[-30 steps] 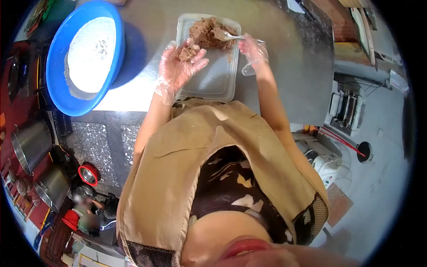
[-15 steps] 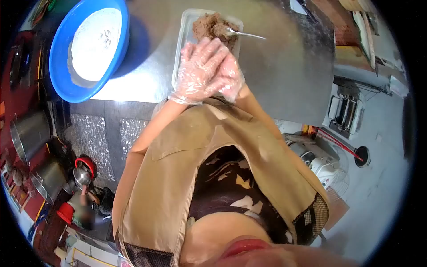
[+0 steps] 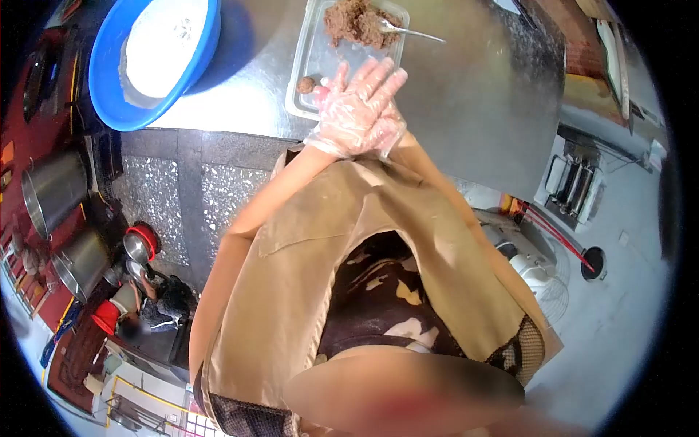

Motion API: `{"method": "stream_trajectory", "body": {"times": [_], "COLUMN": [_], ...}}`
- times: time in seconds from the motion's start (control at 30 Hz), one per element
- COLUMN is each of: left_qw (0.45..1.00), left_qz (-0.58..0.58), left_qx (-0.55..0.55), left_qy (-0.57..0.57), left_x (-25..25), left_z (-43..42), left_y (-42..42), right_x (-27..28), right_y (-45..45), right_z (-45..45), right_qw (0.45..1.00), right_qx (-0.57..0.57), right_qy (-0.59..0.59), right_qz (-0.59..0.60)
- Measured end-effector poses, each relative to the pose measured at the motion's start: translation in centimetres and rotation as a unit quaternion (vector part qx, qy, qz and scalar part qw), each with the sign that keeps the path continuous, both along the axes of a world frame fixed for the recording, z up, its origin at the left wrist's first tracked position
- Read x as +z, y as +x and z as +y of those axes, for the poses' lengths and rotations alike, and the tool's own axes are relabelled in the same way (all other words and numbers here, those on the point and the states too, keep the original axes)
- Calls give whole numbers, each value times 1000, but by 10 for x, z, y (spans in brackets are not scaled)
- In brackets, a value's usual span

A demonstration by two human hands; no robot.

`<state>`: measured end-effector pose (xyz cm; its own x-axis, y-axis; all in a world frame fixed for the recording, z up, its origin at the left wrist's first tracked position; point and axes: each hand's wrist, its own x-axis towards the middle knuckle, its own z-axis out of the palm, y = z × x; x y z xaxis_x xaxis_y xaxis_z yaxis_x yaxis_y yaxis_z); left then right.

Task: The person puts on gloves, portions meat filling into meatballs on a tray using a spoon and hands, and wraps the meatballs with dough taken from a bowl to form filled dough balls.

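My left hand (image 3: 354, 104), in a clear plastic glove, lies across the top with its fingers stretched and slightly apart. Beneath it is my right hand (image 3: 394, 125), also gloved, its fingers mostly covered. Whether anything sits between the palms is hidden. Both hands are over the near right corner of a clear plastic container (image 3: 293, 97). Inside, a crumbly brown paste (image 3: 354, 22) is heaped at the far end, with a metal spoon (image 3: 415, 33) stuck in it. One small brown ball (image 3: 306, 85) rests near my left thumb.
A blue basin (image 3: 100, 87) of white powder (image 3: 164, 47) stands on the metal table (image 3: 480, 109) at left. On the floor side are large metal pots (image 3: 54, 193), a white fan (image 3: 535, 280) and a seated person (image 3: 164, 302) with metal bowls.
The view has tilted, so the table sits higher in it. My hands have shifted toward my body relative to the container, and the small brown ball now shows beside them.
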<state>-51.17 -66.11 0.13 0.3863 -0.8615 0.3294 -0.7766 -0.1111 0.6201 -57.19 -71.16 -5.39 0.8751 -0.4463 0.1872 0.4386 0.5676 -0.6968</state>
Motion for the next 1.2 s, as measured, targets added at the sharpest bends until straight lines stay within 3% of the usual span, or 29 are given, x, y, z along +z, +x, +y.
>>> {"method": "stream_trajectory", "body": {"times": [0.07,0.1,0.13,0.17,0.2,0.23,0.27,0.3,0.33,0.37,0.4,0.47,0.5,0.57,0.6,0.67,0.7,0.73,0.77,0.8,0.87,0.9,0.97,1.07,1.2], "left_qw": [997,967,889,793,843,880,869,859,849,850,852,856,841,852,861,786,786,791,793,792,721,719,664,642,635], "left_qz": [-9,201,398,518,414,302,312,324,336,349,362,407,471,478,470,559,561,570,579,581,676,679,737,755,756], "left_qx": [66,104,186,252,292,328,369,385,401,389,375,317,266,212,189,189,185,160,136,135,136,135,116,133,159], "left_qy": [34,115,126,-198,-180,-164,-110,-94,-77,-66,-54,-34,-30,12,49,184,184,157,129,128,67,68,49,23,17], "left_x": [-9,15,25,-45,-48,-47,-46,-41,-37,-42,-49,-53,-57,-63,-62,-32,-42,-60,-77,-89,-105,-105,-104,-107,-105], "left_z": [0,3,12,29,46,62,76,83,85,84,82,59,46,17,4,-21,-28,-35,-41,-48,-59,-64,-71,-74,-73], "left_y": [-6,16,34,29,42,56,64,63,63,63,62,56,53,45,42,39,37,33,31,29,26,27,29,28,27], "right_x": [-23,-9,8,-6,-3,-22,-46,-53,-43,-32,-43,-56,-60,-52,-46,-32,-14,-3,7,15,26,27,11,-6,-15], "right_y": [13,12,10,15,16,18,24,21,16,24,25,36,43,49,53,59,56,45,35,25,9,4,3,4,8], "right_z": [14,-12,-39,-35,-29,-37,-53,-84,-117,-134,-157,-190,-199,-200,-199,-200,-194,-189,-183,-178,-165,-162,-161,-156,-156], "right_qw": [975,973,884,881,854,848,804,840,866,823,812,818,845,882,881,824,792,791,750,621,600,578,561,549,585], "right_qx": [-192,-53,91,100,17,-140,-290,-240,-189,-259,-290,-254,-239,-193,-196,-134,-140,-143,-247,-319,-289,-259,-255,-251,-232], "right_qy": [104,49,-9,4,-63,-199,-327,-137,108,260,338,372,296,114,115,-130,-203,-203,-477,-696,-728,-756,-770,-780,-759], "right_qz": [-34,221,458,463,516,471,403,467,449,434,377,358,377,414,414,535,558,559,386,167,167,165,162,162,168]}}
